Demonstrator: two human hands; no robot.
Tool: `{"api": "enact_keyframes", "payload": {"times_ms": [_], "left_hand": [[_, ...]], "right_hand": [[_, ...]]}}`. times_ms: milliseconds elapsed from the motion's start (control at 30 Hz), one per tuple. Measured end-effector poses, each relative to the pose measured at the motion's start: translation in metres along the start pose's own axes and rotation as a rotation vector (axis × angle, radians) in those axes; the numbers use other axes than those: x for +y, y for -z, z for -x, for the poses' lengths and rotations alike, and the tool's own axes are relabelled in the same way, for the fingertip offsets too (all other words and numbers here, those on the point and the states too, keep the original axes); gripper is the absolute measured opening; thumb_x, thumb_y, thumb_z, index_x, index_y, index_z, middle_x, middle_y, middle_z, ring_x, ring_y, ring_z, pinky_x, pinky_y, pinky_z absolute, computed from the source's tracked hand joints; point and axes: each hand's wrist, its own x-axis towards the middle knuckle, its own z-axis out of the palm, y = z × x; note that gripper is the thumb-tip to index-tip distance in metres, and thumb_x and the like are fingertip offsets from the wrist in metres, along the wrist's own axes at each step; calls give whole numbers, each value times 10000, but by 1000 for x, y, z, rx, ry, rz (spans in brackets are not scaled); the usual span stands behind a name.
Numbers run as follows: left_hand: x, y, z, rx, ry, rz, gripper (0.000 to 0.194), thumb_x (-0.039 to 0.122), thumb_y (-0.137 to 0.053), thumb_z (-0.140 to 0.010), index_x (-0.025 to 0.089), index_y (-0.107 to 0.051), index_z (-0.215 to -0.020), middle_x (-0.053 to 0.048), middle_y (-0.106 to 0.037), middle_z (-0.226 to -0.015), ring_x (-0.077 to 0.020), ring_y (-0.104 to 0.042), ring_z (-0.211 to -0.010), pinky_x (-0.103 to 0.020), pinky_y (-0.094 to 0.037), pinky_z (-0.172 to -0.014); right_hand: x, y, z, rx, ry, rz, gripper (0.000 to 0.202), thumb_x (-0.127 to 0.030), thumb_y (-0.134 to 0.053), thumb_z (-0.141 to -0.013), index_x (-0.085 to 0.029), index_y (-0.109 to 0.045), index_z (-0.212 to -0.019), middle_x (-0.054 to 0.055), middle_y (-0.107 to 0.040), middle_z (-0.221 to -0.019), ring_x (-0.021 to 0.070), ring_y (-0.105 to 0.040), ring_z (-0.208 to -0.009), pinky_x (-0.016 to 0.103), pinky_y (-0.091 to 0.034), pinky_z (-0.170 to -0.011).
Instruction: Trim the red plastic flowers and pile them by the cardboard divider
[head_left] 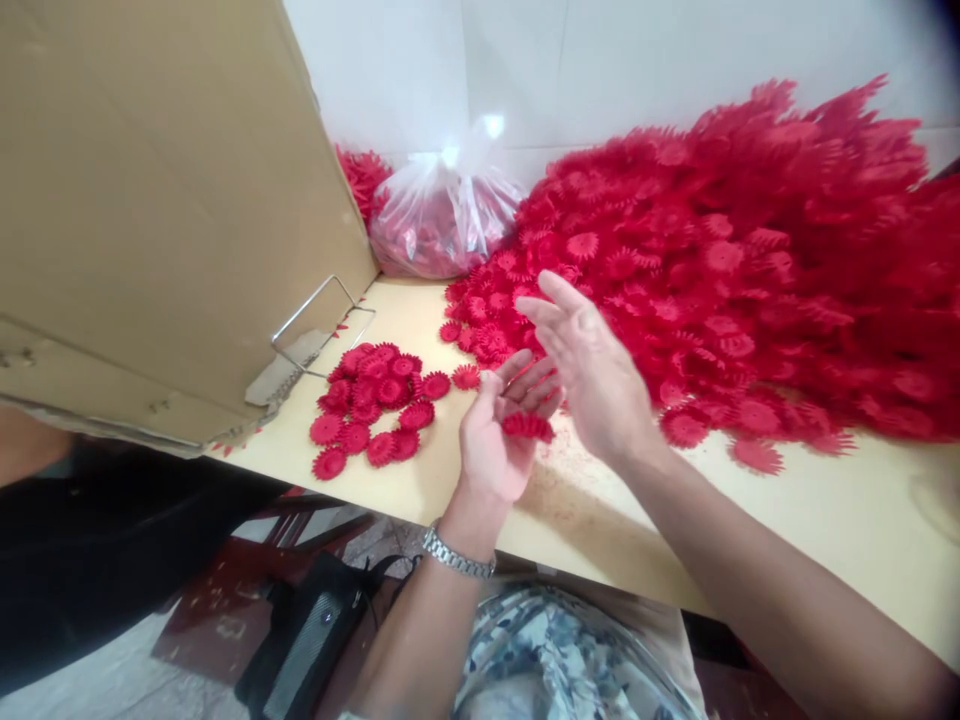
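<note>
My left hand (495, 440), a metal-band watch at its wrist, is turned palm up with the fingers curled. In its palm rests a red flower-shaped piece (527, 428) with a fringed edge, seen nearly side-on. Just to the right, my right hand (600, 370) is raised above the table with its fingers stretched out, and nothing shows in it. A small heap of red flower pieces (365, 400) lies on the table left of my hands. Behind and to the right rises a far larger pile of red flower pieces (675, 270).
A tied clear plastic bag (446, 225) with reddish contents stands against the wall. Left on the pale table (855, 540) is a large cardboard box (165, 200), with a bent metal wire frame (315, 310) beside it. Another person's dark clothing (112, 540) shows at lower left.
</note>
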Motion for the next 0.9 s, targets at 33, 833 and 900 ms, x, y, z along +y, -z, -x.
{"api": "enact_keyframes", "payload": {"times_ms": [33,833,900], "left_hand": [[2,2,1,-10,28,19,349,403,-398,-896,173,-648,-974,-80,-693,-949,-190,-643,-911,-322,-490,-801],[-3,-2,30,40,148,-170,287,323,-490,-849,137,-626,-1022,-88,-659,-934,-151,-616,-790,-257,-475,-677],[-6,3,37,-24,143,-179,290,239,-553,-804,141,-623,-1068,-99,-658,-1021,-177,-621,-881,-297,-474,-772]], "right_hand": [[-2,6,7,-34,-17,-20,395,-421,-277,-948,-289,-450,-1278,57,-588,-1197,209,-596,-1052,372,-542,-790],[12,35,54,-193,136,541,37,-192,-541,-810,-183,-576,-805,104,-583,-972,231,-554,-958,384,-490,-759],[11,35,54,-214,96,577,52,-186,-523,-807,-173,-568,-784,85,-583,-850,206,-556,-795,347,-476,-660]]}}
